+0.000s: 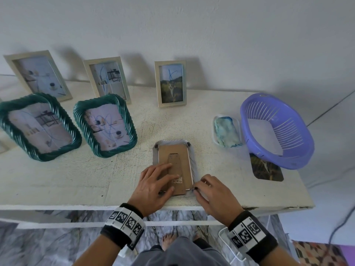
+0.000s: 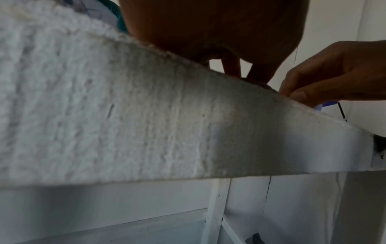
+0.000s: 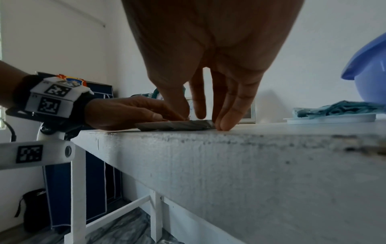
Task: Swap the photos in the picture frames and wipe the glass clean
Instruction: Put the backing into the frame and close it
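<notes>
A silver frame (image 1: 192, 160) lies face down near the table's front edge, its brown cardboard backing (image 1: 180, 150) and stand facing up. My left hand (image 1: 163, 178) presses flat on the backing with straight fingers. My right hand (image 1: 199, 186) is at the frame's near right corner, where thumb and forefinger pinch the edge at a small dark clip. In the right wrist view the frame (image 3: 177, 126) lies flat under both hands. A loose landscape photo (image 1: 267, 169) lies at the right, partly under the basket. A blue-green cloth (image 1: 226, 133) sits in a white tray.
Two green twisted frames (image 1: 38, 125) (image 1: 105, 125) stand at the left. Three pale wooden frames (image 1: 38, 75) (image 1: 107, 79) (image 1: 171, 83) lean on the wall behind, their glass scribbled with blue. A purple slotted basket (image 1: 276, 129) stands at the right end of the table (image 1: 76, 179).
</notes>
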Available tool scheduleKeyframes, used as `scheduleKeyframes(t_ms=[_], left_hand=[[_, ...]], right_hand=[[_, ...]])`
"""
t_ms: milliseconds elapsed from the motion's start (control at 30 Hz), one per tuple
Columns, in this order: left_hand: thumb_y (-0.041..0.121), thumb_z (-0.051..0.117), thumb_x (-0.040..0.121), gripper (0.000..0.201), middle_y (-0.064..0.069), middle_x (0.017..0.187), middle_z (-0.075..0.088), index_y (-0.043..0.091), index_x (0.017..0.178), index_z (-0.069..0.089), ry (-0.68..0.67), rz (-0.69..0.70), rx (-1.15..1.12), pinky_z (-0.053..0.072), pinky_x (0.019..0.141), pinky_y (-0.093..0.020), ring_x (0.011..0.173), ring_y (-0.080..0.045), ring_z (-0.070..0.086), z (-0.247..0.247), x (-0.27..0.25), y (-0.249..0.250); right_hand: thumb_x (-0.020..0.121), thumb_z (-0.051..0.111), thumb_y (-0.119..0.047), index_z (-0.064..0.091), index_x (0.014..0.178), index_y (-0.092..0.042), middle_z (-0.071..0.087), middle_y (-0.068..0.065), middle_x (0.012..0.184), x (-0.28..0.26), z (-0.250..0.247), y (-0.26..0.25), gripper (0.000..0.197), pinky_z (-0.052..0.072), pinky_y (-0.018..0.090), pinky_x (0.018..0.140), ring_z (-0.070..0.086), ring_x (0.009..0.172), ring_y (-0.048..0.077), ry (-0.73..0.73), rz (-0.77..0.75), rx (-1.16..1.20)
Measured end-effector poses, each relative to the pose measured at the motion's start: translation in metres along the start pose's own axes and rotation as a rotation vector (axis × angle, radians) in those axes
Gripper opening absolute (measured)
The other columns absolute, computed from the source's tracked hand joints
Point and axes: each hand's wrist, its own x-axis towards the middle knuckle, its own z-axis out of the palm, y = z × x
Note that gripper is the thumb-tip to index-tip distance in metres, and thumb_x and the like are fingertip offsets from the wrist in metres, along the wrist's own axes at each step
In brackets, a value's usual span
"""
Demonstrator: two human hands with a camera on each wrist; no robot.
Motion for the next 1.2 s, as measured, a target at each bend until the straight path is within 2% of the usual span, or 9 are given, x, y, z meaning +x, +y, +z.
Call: scheduleKeyframes(t_ms=[100, 233, 400, 500, 700, 933, 1000, 1100, 1200], left_hand=[[0.046, 0.052, 0.093, 0.034, 0.006, 0.145, 0.046, 0.034, 0.124, 0.062, -0.004, 0.006, 0.006, 0.032, 0.109, -0.042, 0.133, -0.018, 0.042, 0.0, 0.0, 0.0], [0.045, 0.052, 0.094, 0.035, 0.005, 0.146, 0.045, 0.035, 0.125, 0.06, -0.001, -0.001, 0.005, 0.028, 0.111, -0.04, 0.135, -0.018, 0.041, 0.001, -0.001, 0.001], [0.045, 0.051, 0.094, 0.035, 0.005, 0.147, 0.044, 0.036, 0.126, 0.059, -0.004, 0.001, 0.008, 0.028, 0.112, -0.042, 0.137, -0.017, 0.04, 0.002, -0.002, 0.0], [0.045, 0.051, 0.094, 0.035, 0.005, 0.147, 0.044, 0.035, 0.126, 0.06, -0.004, 0.002, 0.006, 0.029, 0.112, -0.042, 0.137, -0.018, 0.039, 0.002, -0.001, 0.0], [0.045, 0.052, 0.094, 0.034, 0.005, 0.147, 0.044, 0.036, 0.125, 0.06, 0.0, 0.0, 0.004, 0.028, 0.112, -0.042, 0.137, -0.017, 0.039, 0.002, -0.002, 0.0], [0.046, 0.051, 0.094, 0.035, 0.005, 0.147, 0.045, 0.035, 0.125, 0.062, 0.003, 0.006, 0.01, 0.024, 0.115, -0.04, 0.138, -0.016, 0.038, 0.002, -0.001, 0.001], [0.045, 0.051, 0.094, 0.035, 0.005, 0.147, 0.045, 0.035, 0.125, 0.062, 0.006, 0.007, 0.006, 0.023, 0.115, -0.039, 0.138, -0.016, 0.038, 0.002, -0.001, 0.001], [0.046, 0.05, 0.095, 0.035, 0.005, 0.147, 0.045, 0.035, 0.125, 0.061, 0.002, 0.011, 0.006, 0.024, 0.114, -0.04, 0.138, -0.016, 0.038, 0.001, -0.002, 0.001], [0.045, 0.051, 0.094, 0.035, 0.005, 0.147, 0.045, 0.034, 0.125, 0.061, 0.002, 0.005, -0.005, 0.028, 0.113, -0.042, 0.137, -0.017, 0.039, 0.0, -0.001, 0.003]], right_hand=[[0.092, 0.05, -0.036, 0.058, 0.083, -0.015, 0.051, -0.003, 0.083, 0.003, 0.003, -0.004, 0.024, 0.047, 0.024, 0.054, 0.049, 0.069, 0.012, 0.064, 0.044, -0.01], [0.087, 0.067, -0.026, 0.058, 0.079, -0.015, 0.051, -0.002, 0.08, 0.007, 0.005, -0.01, 0.016, 0.045, 0.022, 0.05, 0.05, 0.066, 0.012, 0.054, 0.107, -0.046], [0.091, 0.06, -0.029, 0.06, 0.09, -0.018, 0.055, -0.006, 0.087, 0.009, 0.007, -0.014, 0.012, 0.043, 0.022, 0.056, 0.054, 0.07, 0.011, 0.01, 0.234, -0.01], [0.092, 0.059, -0.026, 0.061, 0.096, -0.018, 0.053, -0.011, 0.091, 0.007, 0.007, -0.011, 0.01, 0.034, 0.011, 0.059, 0.055, 0.076, 0.006, 0.008, 0.26, 0.112], [0.088, 0.068, -0.02, 0.064, 0.088, -0.018, 0.048, -0.017, 0.082, 0.005, 0.01, -0.004, 0.004, 0.031, 0.006, 0.057, 0.046, 0.063, -0.008, 0.062, 0.223, 0.225], [0.089, 0.066, -0.019, 0.063, 0.084, -0.017, 0.05, -0.014, 0.081, 0.004, 0.013, -0.004, 0.007, 0.03, 0.006, 0.056, 0.045, 0.06, -0.007, 0.076, 0.157, 0.19], [0.09, 0.065, -0.022, 0.063, 0.087, -0.017, 0.052, -0.012, 0.083, 0.004, 0.012, -0.004, 0.007, 0.036, 0.012, 0.057, 0.044, 0.06, -0.004, 0.072, 0.158, 0.172], [0.091, 0.057, -0.03, 0.061, 0.096, -0.019, 0.051, -0.007, 0.09, 0.004, 0.007, -0.009, 0.012, 0.046, 0.022, 0.053, 0.051, 0.07, 0.008, 0.075, 0.15, 0.089], [0.09, 0.051, -0.032, 0.06, 0.107, -0.023, 0.049, -0.004, 0.1, 0.008, 0.002, -0.018, 0.022, 0.042, 0.019, 0.057, 0.047, 0.082, 0.013, 0.047, 0.043, 0.002]])
